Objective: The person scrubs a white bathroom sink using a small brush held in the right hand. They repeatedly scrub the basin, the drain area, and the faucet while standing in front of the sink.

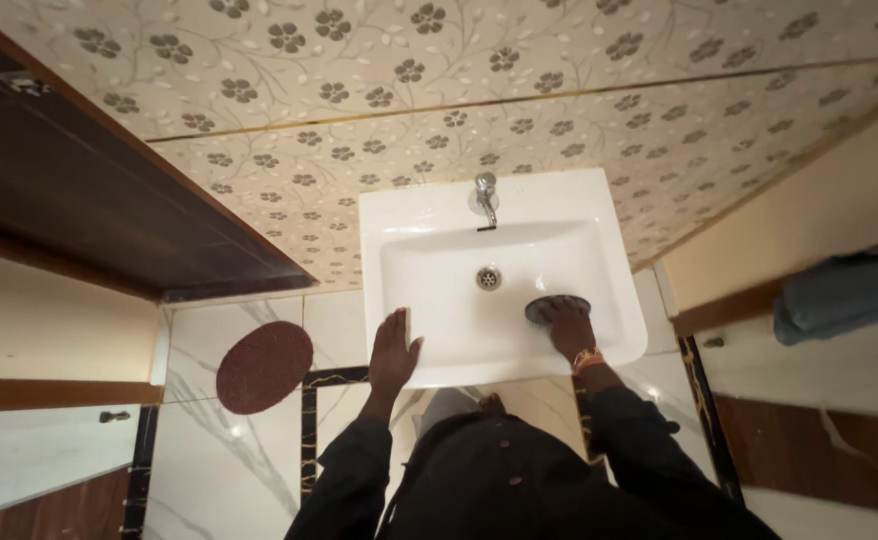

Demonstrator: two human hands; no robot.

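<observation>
Inside the white washbasin point(619, 300), the right hand point(569, 325) presses fingers clamped on a dark scrubbing pad point(557, 306); the left hand point(393, 350) rests flat on the basin's front rim, fingers together.

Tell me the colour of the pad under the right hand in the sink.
Dark grey, round scrubbing pad, seen in the head view.

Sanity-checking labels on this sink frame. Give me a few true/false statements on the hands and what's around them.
1. The right hand presses a dark round scrubbing pad inside the white sink. True.
2. The left hand grips the tap. False: it rests flat on the sink's front rim, well away from the tap.
3. Water is running from the tap. False: no stream is visible.
4. A round reddish-brown mat lies on the floor to the left of the sink. True.
5. The drain is covered by the pad. False: it is uncovered, left of the pad.
</observation>
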